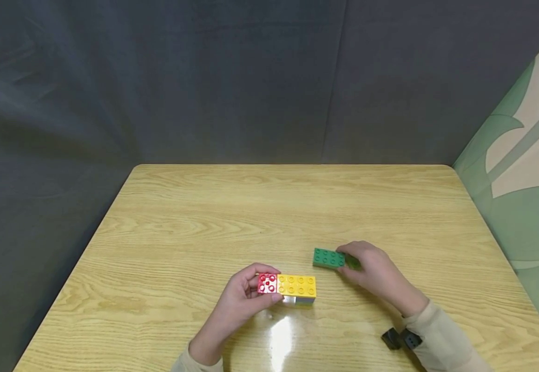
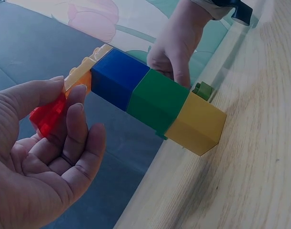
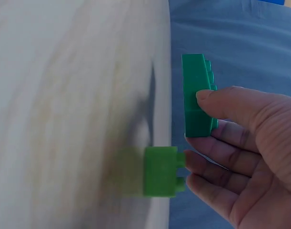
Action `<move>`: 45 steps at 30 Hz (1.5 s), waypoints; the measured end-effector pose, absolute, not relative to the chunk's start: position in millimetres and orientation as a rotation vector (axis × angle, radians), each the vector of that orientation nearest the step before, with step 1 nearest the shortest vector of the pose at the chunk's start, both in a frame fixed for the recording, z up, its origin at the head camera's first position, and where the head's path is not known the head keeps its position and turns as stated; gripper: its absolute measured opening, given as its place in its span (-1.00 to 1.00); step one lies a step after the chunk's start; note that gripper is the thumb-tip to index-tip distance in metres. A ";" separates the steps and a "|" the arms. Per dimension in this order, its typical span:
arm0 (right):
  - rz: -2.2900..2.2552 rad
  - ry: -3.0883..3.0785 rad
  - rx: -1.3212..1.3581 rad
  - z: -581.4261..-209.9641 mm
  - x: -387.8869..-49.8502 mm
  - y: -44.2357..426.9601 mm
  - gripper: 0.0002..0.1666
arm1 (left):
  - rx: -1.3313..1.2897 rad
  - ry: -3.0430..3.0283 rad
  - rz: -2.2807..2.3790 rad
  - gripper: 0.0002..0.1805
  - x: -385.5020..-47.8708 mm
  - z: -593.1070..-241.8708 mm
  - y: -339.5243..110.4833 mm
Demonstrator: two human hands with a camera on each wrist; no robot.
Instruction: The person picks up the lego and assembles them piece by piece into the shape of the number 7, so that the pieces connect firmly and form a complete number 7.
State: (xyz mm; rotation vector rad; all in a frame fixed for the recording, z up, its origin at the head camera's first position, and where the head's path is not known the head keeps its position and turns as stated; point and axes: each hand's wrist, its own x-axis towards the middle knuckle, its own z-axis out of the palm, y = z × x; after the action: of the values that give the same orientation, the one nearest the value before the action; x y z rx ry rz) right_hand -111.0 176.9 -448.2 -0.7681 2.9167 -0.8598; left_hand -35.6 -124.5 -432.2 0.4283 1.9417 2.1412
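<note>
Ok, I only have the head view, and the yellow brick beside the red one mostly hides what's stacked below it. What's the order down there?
Observer: From the left wrist view, going down: a blue block, a green block, then a yellow block at the bottom.
Operator: And the long green brick in the right hand, is it on the table or off it?
Observer: Off it; the right wrist view shows its underside clear of the surface.

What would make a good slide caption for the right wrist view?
A right hand holds a green brick near a lime brick that sits on the table.
</note>
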 end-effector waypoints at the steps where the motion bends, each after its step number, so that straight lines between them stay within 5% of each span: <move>1: -0.867 2.918 -0.768 -446.2 -110.2 176.8 -0.57 | 0.430 1.942 2.142 -0.58 -35.5 -432.2 -124.4; 45: -1.164 2.934 -1.243 -376.4 -78.2 155.2 -0.53 | 0.479 1.907 2.179 -0.59 -35.9 -433.7 -123.6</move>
State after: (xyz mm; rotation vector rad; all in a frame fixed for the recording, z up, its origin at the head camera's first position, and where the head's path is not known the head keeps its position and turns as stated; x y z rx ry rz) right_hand -78.2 155.2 -376.4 -1.2432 2.9343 -1.1643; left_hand -35.9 -123.6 -433.7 0.4787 1.9068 2.1793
